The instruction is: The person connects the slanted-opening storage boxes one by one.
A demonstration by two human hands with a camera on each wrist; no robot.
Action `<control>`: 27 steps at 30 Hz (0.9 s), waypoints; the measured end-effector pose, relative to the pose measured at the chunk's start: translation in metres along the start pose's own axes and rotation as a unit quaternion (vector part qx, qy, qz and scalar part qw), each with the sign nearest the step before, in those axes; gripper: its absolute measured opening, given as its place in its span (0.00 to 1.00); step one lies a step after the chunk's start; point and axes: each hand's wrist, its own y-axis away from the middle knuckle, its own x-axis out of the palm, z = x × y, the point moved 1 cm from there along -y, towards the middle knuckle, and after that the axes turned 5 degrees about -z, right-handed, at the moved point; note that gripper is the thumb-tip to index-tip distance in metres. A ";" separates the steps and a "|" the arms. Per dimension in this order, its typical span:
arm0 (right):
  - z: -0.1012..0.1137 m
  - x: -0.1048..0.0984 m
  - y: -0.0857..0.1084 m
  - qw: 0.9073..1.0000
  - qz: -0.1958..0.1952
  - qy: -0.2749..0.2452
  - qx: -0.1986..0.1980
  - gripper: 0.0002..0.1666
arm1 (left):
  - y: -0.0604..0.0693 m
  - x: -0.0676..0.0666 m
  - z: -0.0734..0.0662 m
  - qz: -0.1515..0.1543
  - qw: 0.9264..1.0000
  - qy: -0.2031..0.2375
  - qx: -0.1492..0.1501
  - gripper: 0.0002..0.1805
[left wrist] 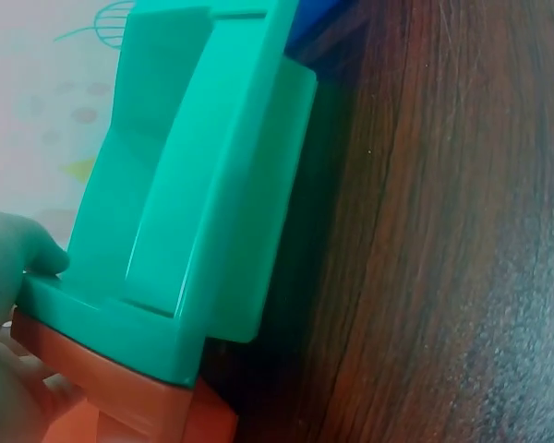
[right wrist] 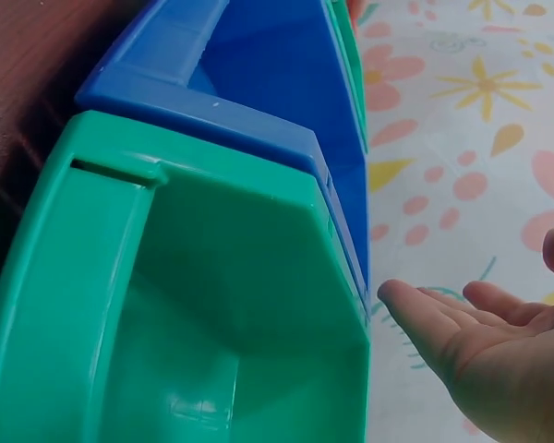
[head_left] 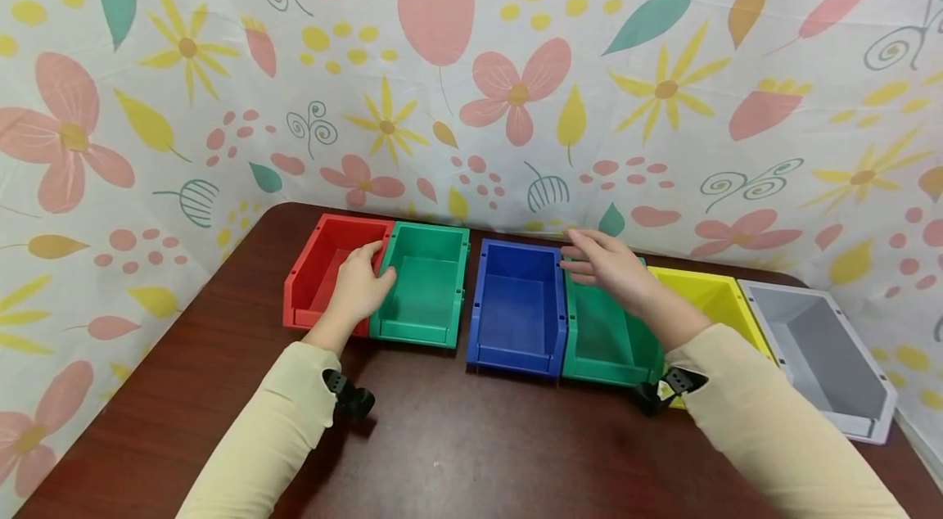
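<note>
My left hand (head_left: pixel 358 286) straddles the touching side walls of a red storage bin (head_left: pixel 302 282) and a green storage bin (head_left: pixel 430 282). Its thumb reaches over the green bin's (left wrist: pixel 231 175) wall in the left wrist view. The fingers lie on the red bin's (left wrist: pixel 102 374) side, so the hand grips both walls together. Above a second green bin (head_left: pixel 604 335), my right hand (head_left: pixel 611 269) hovers with its fingers extended, holding nothing. In the right wrist view this hand (right wrist: pixel 499 351) is apart from the green bin (right wrist: pixel 240 268) and the blue bin (right wrist: pixel 268 65).
A blue bin (head_left: pixel 518 314) stands beside the second green bin, separated from the left pair by a narrow gap. A yellow bin (head_left: pixel 707 298) and a grey bin (head_left: pixel 825 347) continue the row rightward. The brown table (head_left: pixel 457 445) meets a floral curtain (head_left: pixel 442 93) behind.
</note>
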 end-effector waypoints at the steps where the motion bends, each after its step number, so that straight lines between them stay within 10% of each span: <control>1: 0.000 -0.001 0.001 1.000 0.002 -0.002 0.001 0.45 | 0.000 0.000 0.000 -0.002 1.000 0.000 0.001 0.32; 27: 0.000 0.011 0.018 0.995 0.024 -0.062 0.080 0.45 | 0.010 0.011 0.004 -0.063 0.996 0.049 -0.037 0.28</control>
